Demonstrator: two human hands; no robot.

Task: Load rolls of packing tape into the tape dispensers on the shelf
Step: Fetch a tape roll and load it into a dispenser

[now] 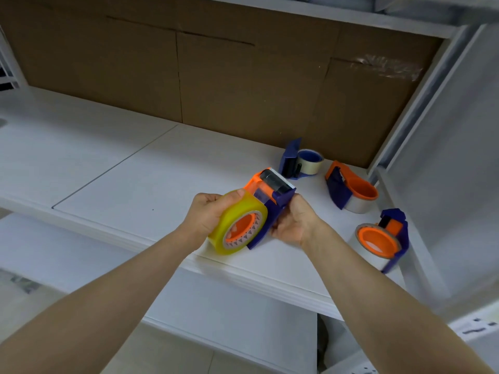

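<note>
Both hands are working just above the near edge of the white shelf [162,171]. The left hand [208,214] is curling round the yellow tape roll [243,209], thumb lying on top, and that roll is sitting on the orange hub of a blue-and-orange dispenser [280,198]. The right hand [294,222] is gripping the dispenser's blue frame from the right side, fingers wrapped tight. Over to the right, a second dispenser [378,242] is resting on the shelf with a clear roll in it. Farther back, a third dispenser [359,188] is lying beside it, also carrying tape. Farthest, a fourth dispenser [290,157] is standing with a roll near the brown cardboard [216,76] lining the back.
</note>
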